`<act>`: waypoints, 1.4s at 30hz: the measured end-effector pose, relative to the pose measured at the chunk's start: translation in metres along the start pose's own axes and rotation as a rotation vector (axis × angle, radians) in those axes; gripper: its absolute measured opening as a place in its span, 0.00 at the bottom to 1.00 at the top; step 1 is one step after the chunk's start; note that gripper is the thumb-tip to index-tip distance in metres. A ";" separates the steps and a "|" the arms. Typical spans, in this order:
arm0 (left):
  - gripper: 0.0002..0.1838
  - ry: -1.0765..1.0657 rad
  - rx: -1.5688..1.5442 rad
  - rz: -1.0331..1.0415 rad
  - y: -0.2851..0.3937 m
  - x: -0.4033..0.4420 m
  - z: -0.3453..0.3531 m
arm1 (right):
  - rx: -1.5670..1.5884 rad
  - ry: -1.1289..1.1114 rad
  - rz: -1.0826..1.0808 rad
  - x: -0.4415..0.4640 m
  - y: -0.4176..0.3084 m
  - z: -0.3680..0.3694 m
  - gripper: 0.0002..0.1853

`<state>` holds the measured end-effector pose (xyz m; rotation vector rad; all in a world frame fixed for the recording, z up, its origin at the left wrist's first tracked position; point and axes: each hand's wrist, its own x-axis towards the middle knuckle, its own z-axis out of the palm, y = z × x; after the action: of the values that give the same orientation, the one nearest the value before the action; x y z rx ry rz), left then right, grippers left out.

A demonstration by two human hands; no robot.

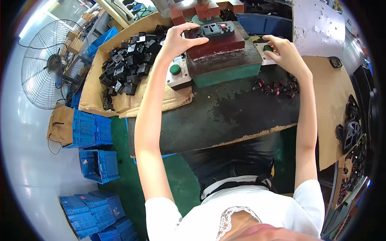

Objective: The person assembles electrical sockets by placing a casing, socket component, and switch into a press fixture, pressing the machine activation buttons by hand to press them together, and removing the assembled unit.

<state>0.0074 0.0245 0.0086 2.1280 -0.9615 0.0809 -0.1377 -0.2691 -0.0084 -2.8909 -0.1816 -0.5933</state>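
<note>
Black device on the red block, two hands beside it.
Head view: the black device (pixel 215 30) lies on the red block (pixel 219 49), under the press head (pixel 205 10), whose top is cut off. The left hand (pixel 179 39) grasps its left end between thumb and forefinger; its other fingers are hard to make out. The right hand (pixel 284 53) is loosely curled, grasping nothing, at the right green button (pixel 268 48), which its thumb partly hides; whether they touch I cannot tell. The left green button (pixel 175 69) is in plain sight.
</note>
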 end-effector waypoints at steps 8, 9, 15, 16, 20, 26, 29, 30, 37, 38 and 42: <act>0.23 0.116 -0.651 -0.101 0.006 -0.007 0.016 | 0.134 -0.240 0.124 0.020 0.148 -0.083 0.16; 0.24 0.166 -0.599 -0.061 0.007 -0.009 0.016 | 0.031 -0.333 0.288 0.021 0.186 -0.097 0.17; 0.27 0.272 -0.303 0.300 0.024 -0.047 0.014 | 0.000 -0.084 0.516 -0.127 0.397 -0.072 0.23; 0.27 0.293 -0.216 0.352 0.032 -0.056 0.012 | 0.175 0.116 0.265 -0.161 0.429 -0.044 0.26; 0.27 0.309 -0.191 0.370 0.048 -0.094 0.003 | 0.312 -0.018 0.983 -0.159 0.287 -0.056 0.33; 0.32 0.291 -0.425 0.396 0.055 -0.127 -0.008 | -0.620 0.099 0.720 -0.165 0.480 -0.007 0.43; 0.32 0.299 -0.443 0.388 0.059 -0.139 -0.013 | -0.473 0.191 0.707 -0.152 0.452 -0.007 0.44; 0.33 0.297 -0.458 0.383 0.059 -0.142 -0.013 | -0.426 0.144 0.766 -0.149 0.444 -0.006 0.43; 0.33 0.322 -0.428 0.363 0.063 -0.154 -0.018 | -0.458 0.036 0.770 -0.134 0.388 -0.027 0.43; 0.33 0.322 -0.425 0.361 0.064 -0.155 -0.018 | -0.388 0.009 0.745 -0.127 0.371 -0.032 0.39; 0.34 0.352 -0.454 0.310 0.070 -0.163 -0.020 | -0.192 -0.243 0.707 -0.111 0.366 -0.041 0.30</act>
<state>-0.1500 0.1088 0.0092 1.4799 -0.9788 0.3461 -0.1975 -0.6442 -0.0723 -2.8984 0.8705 -0.1329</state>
